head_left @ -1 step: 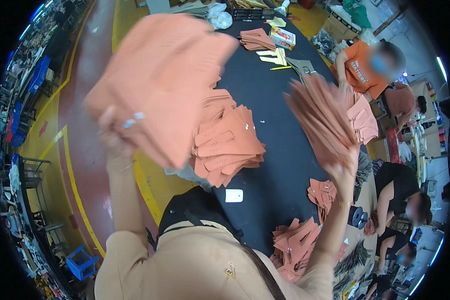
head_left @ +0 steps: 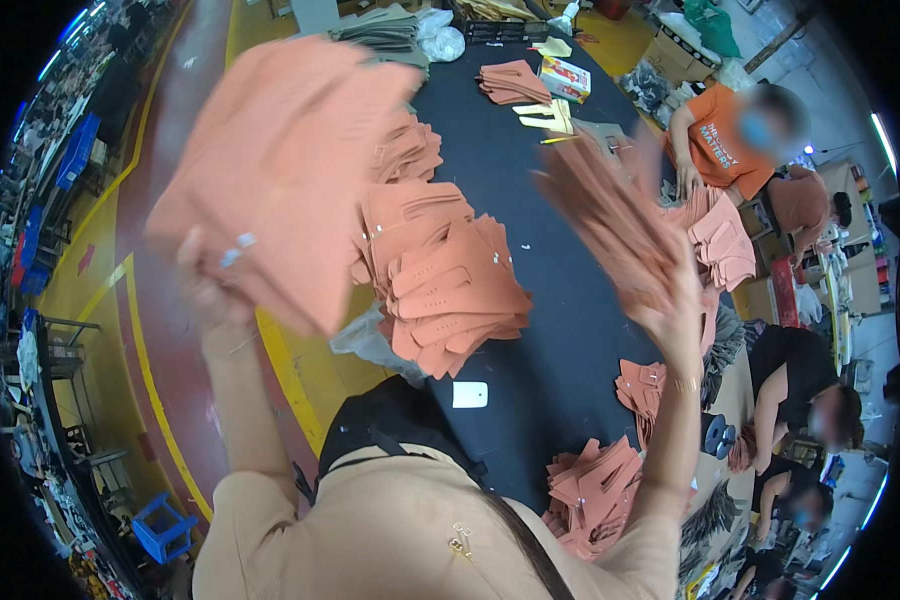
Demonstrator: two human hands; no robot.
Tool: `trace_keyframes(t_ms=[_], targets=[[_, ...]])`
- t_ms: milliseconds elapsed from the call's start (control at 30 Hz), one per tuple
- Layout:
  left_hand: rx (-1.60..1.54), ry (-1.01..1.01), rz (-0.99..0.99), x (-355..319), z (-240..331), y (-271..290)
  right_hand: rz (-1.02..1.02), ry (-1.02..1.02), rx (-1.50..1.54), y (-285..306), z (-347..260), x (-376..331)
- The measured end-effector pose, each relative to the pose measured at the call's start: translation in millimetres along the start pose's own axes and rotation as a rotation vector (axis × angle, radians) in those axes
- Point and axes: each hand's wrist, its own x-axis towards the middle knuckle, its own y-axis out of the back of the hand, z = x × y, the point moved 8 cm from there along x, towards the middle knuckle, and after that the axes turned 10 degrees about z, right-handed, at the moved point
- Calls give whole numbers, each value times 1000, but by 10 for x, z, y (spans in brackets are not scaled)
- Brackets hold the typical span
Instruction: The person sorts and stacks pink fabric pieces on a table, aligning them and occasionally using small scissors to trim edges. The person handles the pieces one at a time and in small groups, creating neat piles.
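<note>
My left hand (head_left: 213,285) is closed on the lower corner of a stack of large salmon-coloured cut panels (head_left: 270,170), held up over the left side. Small white tags lie against the stack beside my fingers. In my right hand (head_left: 670,300) is a fanned bundle of narrower salmon cut pieces (head_left: 610,215), raised above the right part of the table and blurred by motion. Between the hands, overlapping piles of salmon pieces with slots and punched holes (head_left: 450,285) rest along the left edge of the dark table (head_left: 560,320).
A white card (head_left: 470,394) lies near the table's front. More salmon piles (head_left: 595,490) sit at the near right. Farther back are a small box (head_left: 565,78), cream pieces (head_left: 545,117) and grey stacks (head_left: 380,38). A co-worker in orange (head_left: 725,135) works across the table.
My left hand and its stack have shifted a little to the left. My right hand has moved slightly left and up with its bundle.
</note>
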Motion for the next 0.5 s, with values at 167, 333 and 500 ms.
trace_keyframes(t_ms=[167, 333, 500], targets=[[66, -234, 446, -22, 689, 1093, -412, 937, -259, -1723, -1069, 728], [12, -244, 642, -205, 733, 1697, -559, 1222, -329, -2678, -694, 740], [52, -148, 636, -172, 510, 1841, -706, 1272, -476, -3127, 199, 517]])
